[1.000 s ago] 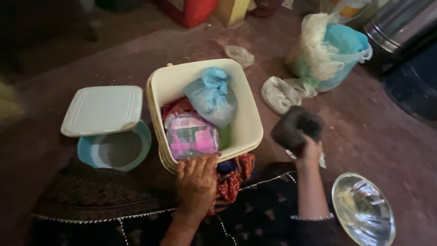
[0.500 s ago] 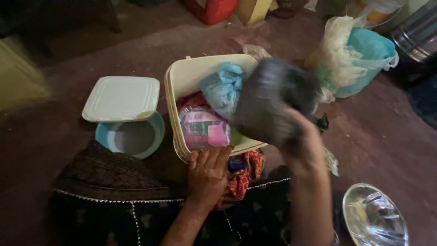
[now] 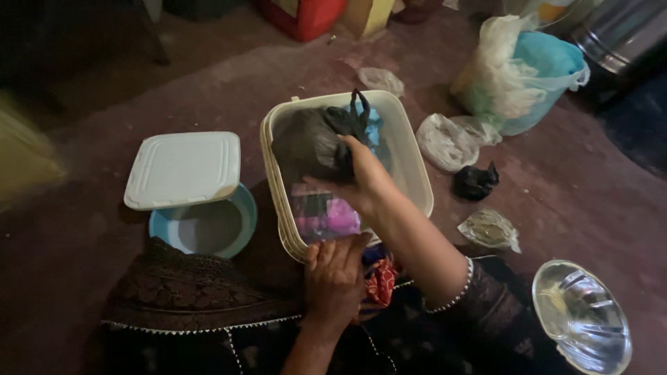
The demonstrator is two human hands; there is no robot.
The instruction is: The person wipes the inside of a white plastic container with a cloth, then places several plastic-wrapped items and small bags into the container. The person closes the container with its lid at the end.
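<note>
Black bag [image 3: 309, 142] — cream tub [image 3: 410, 167], maroon floor [image 3: 556, 187]

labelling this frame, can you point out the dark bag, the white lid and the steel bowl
dark bag [image 3: 309, 142], head view, on its bulging left side.
white lid [image 3: 184, 169], head view, middle of its flat top.
steel bowl [image 3: 582, 316], head view, on its shiny inside.

You've only got one view here, the head cam, so nothing overlaps with a second angle. It sits up at your head and looks steeply down and a bit forward over your lap at the floor [image 3: 104, 104]. Pretty close in: the cream tub [image 3: 410, 160] lands about dead centre, your left hand [image 3: 335, 278] near the bottom edge, and your right hand [image 3: 361, 173] reaching up from the lower right. The top edge cuts off the stuff further out.
</note>
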